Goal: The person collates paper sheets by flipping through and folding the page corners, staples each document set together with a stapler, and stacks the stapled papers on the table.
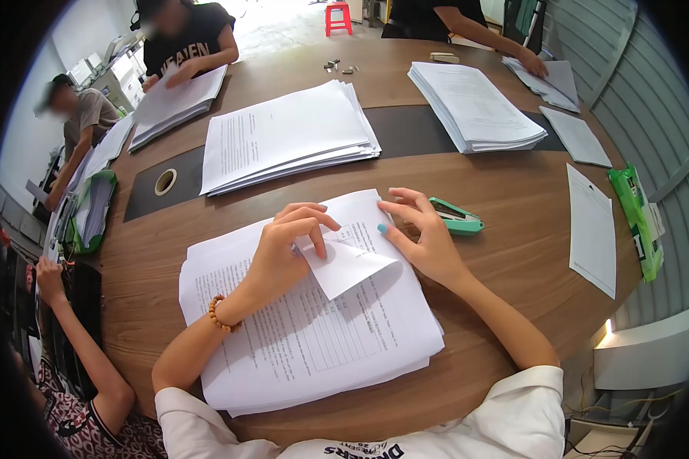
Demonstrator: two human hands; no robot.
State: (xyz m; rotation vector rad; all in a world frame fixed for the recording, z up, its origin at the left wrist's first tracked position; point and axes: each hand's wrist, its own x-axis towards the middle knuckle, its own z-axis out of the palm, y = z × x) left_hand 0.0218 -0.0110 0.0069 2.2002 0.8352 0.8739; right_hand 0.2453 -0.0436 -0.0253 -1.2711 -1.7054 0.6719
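Note:
A thick stack of printed sheets [306, 344] lies at a slant on the table in front of me. My left hand [283, 249], with a wooden bead bracelet at its wrist, rests over the stack. Its bent fingers pinch the edge of a turned-back sheet of paper [352, 268], which curls over the page below; the thumb is mostly hidden. At the stack's upper right edge is my right hand [425, 237], fingers apart and holding nothing, its fingertips touching or just above the paper. Right behind that hand lies a green stapler [459, 219].
Further paper stacks [283, 134] [478, 107] stand across the table, with a tape roll [165, 181] at left. A single sheet [591, 229] and a green packet [637, 222] lie at right. Co-workers handle papers around the table; one person's arm [84, 336] is close at left.

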